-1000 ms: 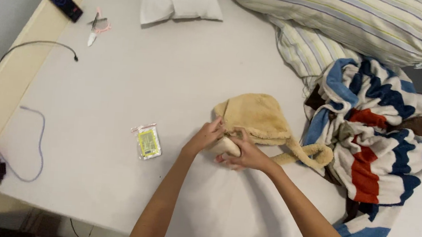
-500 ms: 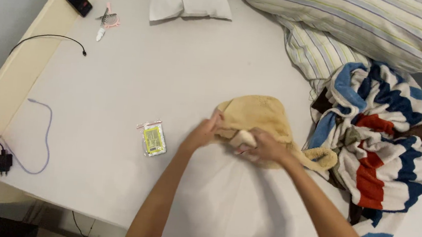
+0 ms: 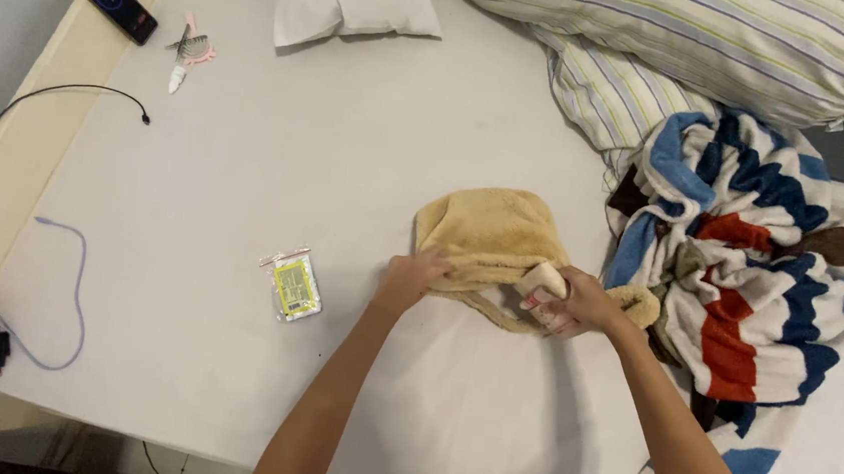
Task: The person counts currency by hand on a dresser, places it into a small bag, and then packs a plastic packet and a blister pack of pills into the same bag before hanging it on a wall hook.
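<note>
So the person is working on a tan fuzzy bag (image 3: 492,235) that's lying on the white bed sheet (image 3: 325,189), roughly mid-bed and right up against a striped blanket (image 3: 751,263) in blue, red, brown and cream. The left hand (image 3: 413,274) is pinching the near-left edge of the bag's opening, fingers curled closed on the plush. The right hand (image 3: 569,301) is gripping a small pale, soft-looking piece (image 3: 542,277) at the right end of the opening, close to where the fuzzy strap (image 3: 638,302) is looping out (can't tell if that pale bit is lining or a separate thing).

My read: both hands are holding the mouth of the bag at its two ends, so this looks like the middle of handling the opening, not a start or a finish. Whatever comes next is going to need the left hand anchoring that edge while the right one is working the pale piece, since plush this floppy will be sliding around otherwise.

Other stuff on the bed: a little clear packet with a yellow card (image 3: 294,285) just left of the hands, a lilac cable (image 3: 77,280) near the edge, a phone (image 3: 115,0) on the ledge, and striped pillows (image 3: 679,37) up top.
</note>
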